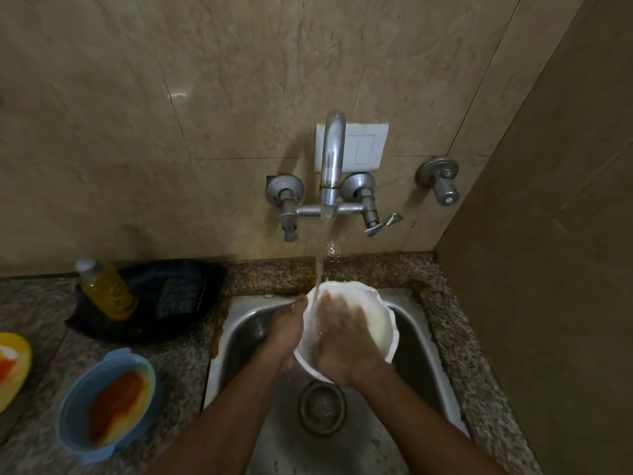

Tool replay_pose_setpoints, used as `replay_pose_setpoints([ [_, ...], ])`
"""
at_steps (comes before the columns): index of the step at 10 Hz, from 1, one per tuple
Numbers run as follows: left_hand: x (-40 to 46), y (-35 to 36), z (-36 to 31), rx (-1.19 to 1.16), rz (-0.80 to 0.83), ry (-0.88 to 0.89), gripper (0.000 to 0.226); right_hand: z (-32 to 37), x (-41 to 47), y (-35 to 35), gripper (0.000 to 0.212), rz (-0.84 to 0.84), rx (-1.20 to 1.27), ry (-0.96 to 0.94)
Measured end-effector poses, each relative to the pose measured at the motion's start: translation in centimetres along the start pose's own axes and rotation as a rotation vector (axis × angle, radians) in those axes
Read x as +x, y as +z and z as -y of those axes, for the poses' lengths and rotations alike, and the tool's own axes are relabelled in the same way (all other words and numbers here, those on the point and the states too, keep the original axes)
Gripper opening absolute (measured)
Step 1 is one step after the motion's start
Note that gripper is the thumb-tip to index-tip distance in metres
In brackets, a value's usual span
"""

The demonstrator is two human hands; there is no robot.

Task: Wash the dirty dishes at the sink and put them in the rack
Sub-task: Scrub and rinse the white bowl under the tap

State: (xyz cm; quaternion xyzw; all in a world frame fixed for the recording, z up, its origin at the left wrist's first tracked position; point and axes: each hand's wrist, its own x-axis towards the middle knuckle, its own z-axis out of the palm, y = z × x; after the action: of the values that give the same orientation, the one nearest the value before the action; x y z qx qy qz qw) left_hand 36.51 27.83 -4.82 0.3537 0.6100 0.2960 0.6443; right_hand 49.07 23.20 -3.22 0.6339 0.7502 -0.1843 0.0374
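bowl: white round plastic bowl [373,323] over steel sink [239,337], under running tap [332,156]
left hand [286,332]: grips bowl's outer left rim
right hand [337,332]: flat inside bowl, fingers straight
counter [178,365]: blue container [102,402] with orange residue, yellow bottle [106,291]

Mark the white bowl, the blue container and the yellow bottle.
white bowl [375,329]: head view, inner wall right of the hand.
blue container [73,430]: head view, left rim.
yellow bottle [108,289]: head view, mid body.

Dim, warm indoor light w/ small glare patch on wall tile [178,95], wide-angle bending at edges, corners dark, slightly soft overall.
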Motion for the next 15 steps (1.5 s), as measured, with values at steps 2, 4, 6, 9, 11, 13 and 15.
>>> replay_pose_setpoints([
  [2, 1.0, 0.6, -0.2, -0.028, -0.004, 0.012, 0.035, -0.7, -0.8, -0.7, 0.066, -0.034, 0.072, -0.052],
  [4, 0.8, 0.8, -2.1, -0.063, -0.041, 0.047, 0.038, 0.4, -1.6, -1.7, 0.061, -0.062, 0.131, -0.199],
  [6, 0.8, 0.7, -2.7, -0.096, -0.137, 0.108, 0.030, 0.5, -2.0, -0.6, 0.063, 0.021, 0.319, -0.251],
  [9, 0.5, 1.0, -3.3, -0.093, -0.169, 0.205, 0.026, -0.3, -1.8, 0.8, 0.073, -0.074, 0.214, -0.246],
  [11, 0.6, 1.1, -3.7, -0.076, -0.216, 0.239, 0.029, -1.4, -2.7, 1.3, 0.087, -0.036, 0.235, -0.250],
  [13, 0.4, 1.3, -3.9, -0.054, -0.235, 0.253, 0.030, -0.7, -2.5, 2.5, 0.105, -0.048, 0.349, -0.251],
  [15, 0.1, 1.0, -4.6, -0.019, -0.257, 0.335, 0.028, 0.7, -1.7, 3.3, 0.104, -0.100, 0.391, -0.224],
])
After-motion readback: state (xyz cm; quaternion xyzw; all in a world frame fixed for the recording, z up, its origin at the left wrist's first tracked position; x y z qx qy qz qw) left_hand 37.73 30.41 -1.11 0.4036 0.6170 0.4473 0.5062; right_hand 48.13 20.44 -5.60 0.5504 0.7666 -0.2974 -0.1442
